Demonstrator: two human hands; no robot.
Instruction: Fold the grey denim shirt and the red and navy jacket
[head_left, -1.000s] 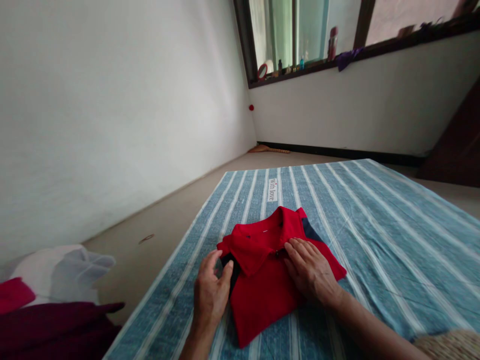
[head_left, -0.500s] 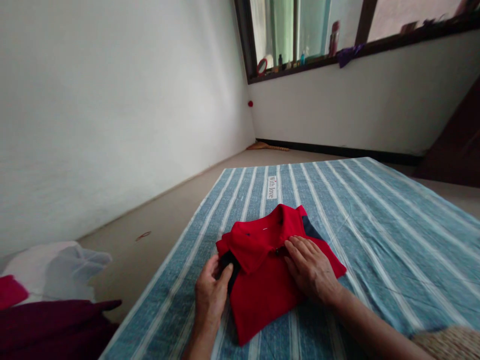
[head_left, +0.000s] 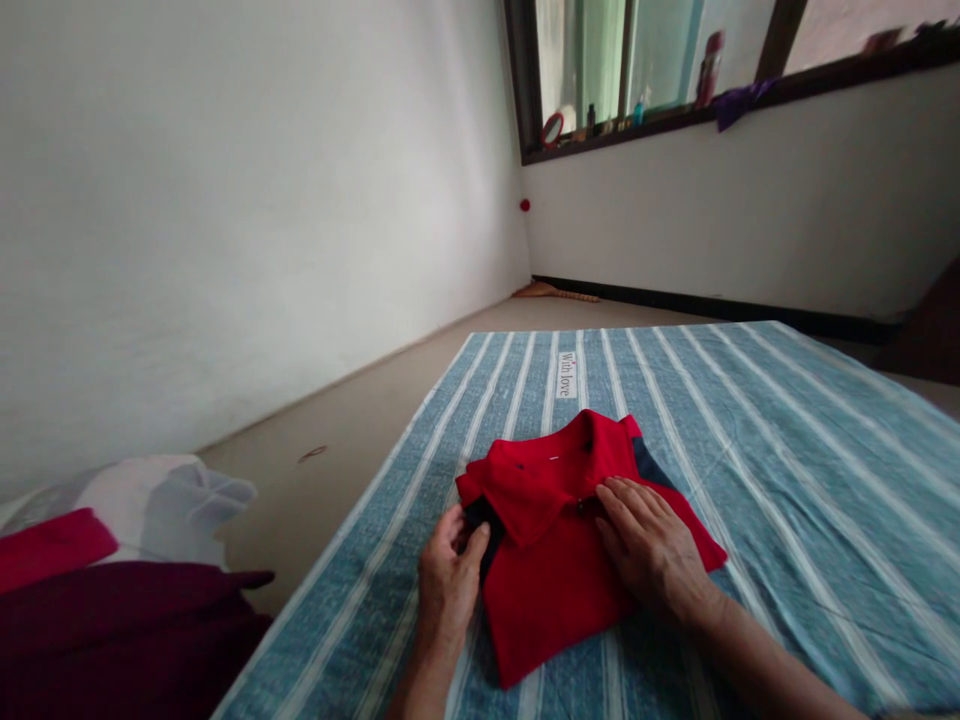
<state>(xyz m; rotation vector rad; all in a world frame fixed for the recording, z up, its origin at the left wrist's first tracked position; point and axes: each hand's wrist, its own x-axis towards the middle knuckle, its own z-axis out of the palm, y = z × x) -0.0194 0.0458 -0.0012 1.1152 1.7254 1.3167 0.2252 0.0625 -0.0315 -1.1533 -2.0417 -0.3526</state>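
Note:
A red collared shirt (head_left: 559,590) with dark blue shoulder panels lies folded on a blue-and-white striped cloth (head_left: 360,610), its collar pointing away from me. My left hand (head_left: 450,565) is at the shirt's left edge, thumb on top of the dark panel and fingers curled around the side, pinching the fabric. Flat on the shirt's right front, just beside the collar opening, rests my right hand (head_left: 652,540), fingers stretched out and close together. Its palm covers part of the red fabric.
Dark maroon cloth (head_left: 127,640), a pink-red cloth (head_left: 56,548) and a pale, sheer bundle (head_left: 169,500) lie at the lower left. A white wall (head_left: 262,200) rises on the left. Bottles and a small round mirror (head_left: 553,130) stand on the windowsill.
The whole view has shifted, so the shirt and table sit further right in the picture. Both hands keep almost the same place on the shirt.

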